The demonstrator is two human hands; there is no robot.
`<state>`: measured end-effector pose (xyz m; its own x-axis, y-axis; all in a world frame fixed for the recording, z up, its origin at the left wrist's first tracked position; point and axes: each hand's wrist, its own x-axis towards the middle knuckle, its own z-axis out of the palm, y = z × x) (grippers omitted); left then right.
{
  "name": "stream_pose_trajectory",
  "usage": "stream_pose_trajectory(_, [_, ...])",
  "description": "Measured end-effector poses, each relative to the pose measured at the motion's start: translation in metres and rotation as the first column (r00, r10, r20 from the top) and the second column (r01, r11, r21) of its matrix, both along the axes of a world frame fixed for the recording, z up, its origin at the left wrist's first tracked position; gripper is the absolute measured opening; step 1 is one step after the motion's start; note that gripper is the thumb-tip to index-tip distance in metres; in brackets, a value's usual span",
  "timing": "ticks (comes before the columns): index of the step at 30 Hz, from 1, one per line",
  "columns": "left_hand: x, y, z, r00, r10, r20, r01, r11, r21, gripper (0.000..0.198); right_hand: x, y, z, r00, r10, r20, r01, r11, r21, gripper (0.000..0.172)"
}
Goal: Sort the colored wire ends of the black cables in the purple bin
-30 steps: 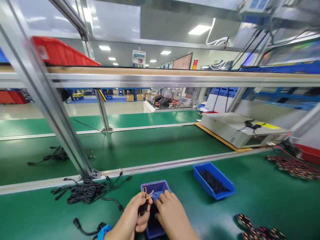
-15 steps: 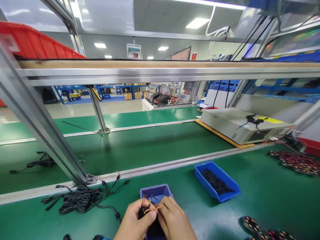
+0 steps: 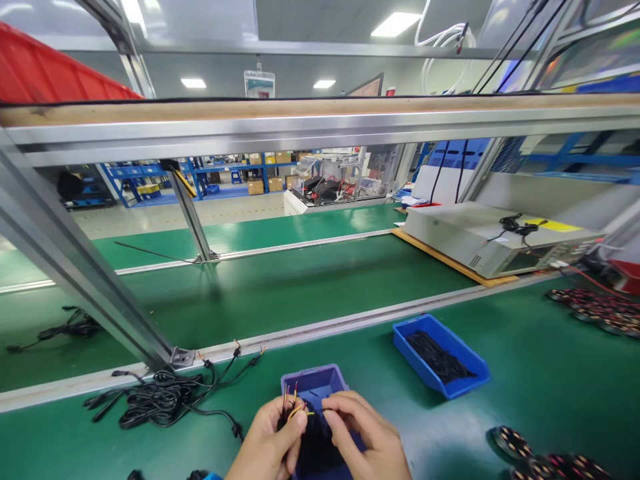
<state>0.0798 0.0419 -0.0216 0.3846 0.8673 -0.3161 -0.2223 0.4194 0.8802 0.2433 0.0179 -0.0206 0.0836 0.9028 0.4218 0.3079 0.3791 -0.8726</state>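
Green table [image 3: 525, 387]: blue tray [image 3: 419, 372] of black pieces, right; tangled black cables [image 3: 160, 400], left; grey instrument box [image 3: 465, 233] on a wooden board [image 3: 440, 261], behind; red bin [image 3: 45, 73] overhead.

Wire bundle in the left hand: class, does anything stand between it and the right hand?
Nothing visible does. The right hand is right at the wire bundle gripped by the left hand; both are over the small blue bin.

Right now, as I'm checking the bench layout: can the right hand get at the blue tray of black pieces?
Probably yes. The blue tray sits just beyond the right hand, to its right, with only bare green mat between, though that hand is busy at the wires.
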Motion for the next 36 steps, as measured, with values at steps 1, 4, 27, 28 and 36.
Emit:
stream_pose_trajectory(1, [0.000, 0.000, -0.001, 1.000, -0.009, -0.002, 0.009, 1.000, 0.006, 0.052, 0.000, 0.000, 0.001, 1.000, -0.006, 0.015, 0.005, 1.000, 0.015, 0.022])
stream_pose_trajectory(4, [-0.001, -0.001, -0.004, 1.000, -0.019, -0.003, 0.019, 1.000, 0.021, 0.051, 0.000, -0.001, 0.004, 0.998, -0.023, 0.066, 0.019, 0.998, 0.063, 0.020])
stream_pose_trajectory(27, [-0.002, -0.004, 0.002, 0.995, -0.039, -0.096, 0.044, 0.998, 0.051, 0.055, -0.002, -0.001, 0.013, 0.990, 0.066, 0.125, -0.072, 0.996, 0.043, 0.017])
stream_pose_trajectory(28, [-0.002, -0.003, 0.000, 0.994, -0.048, -0.095, 0.054, 0.997, 0.058, 0.054, -0.002, 0.000, 0.012, 0.992, 0.075, 0.105, -0.080, 0.996, 0.042, 0.017])
stream_pose_trajectory(36, [-0.006, -0.001, -0.001, 0.994, -0.104, -0.039, 0.106, 0.994, 0.041, 0.047, -0.001, -0.001, 0.006, 0.990, -0.009, -0.140, -0.001, 0.998, -0.070, 0.014])
